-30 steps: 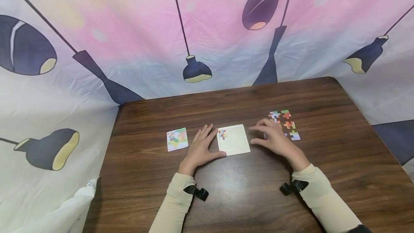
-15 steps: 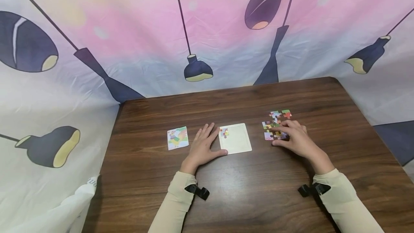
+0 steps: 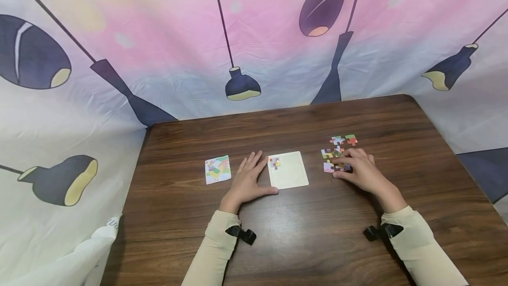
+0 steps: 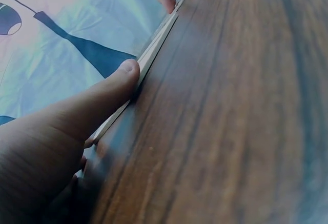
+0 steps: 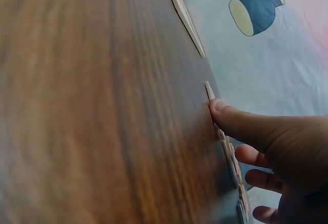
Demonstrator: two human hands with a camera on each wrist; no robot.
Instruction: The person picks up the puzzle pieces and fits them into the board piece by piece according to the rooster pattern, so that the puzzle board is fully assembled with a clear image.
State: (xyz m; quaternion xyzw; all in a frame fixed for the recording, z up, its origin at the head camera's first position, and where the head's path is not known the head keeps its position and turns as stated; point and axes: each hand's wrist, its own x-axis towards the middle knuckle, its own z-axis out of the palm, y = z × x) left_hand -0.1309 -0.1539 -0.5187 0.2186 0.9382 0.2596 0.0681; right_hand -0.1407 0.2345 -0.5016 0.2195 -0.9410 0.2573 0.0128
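My left hand lies with straight, spread fingers at the left side of a white square puzzle tray. Its thumb touches the tray's near edge, also seen in the left wrist view. A small joined patch of puzzle sits in the tray's upper left corner. Farther right, my right hand pinches a puzzle piece between thumb and index finger, among several loose pieces. In the right wrist view, the thumb meets the edge of the flat pieces; the index fingertip's contact is hidden.
A square picture card with a colourful cartoon lies left of my left hand. Loose puzzle pieces lie beyond my right hand. The brown wooden table ends at a printed curtain behind.
My right hand has moved right, from beside the tray to the loose pieces, its thumb and index finger closing in on one. My left hand stays at the tray.
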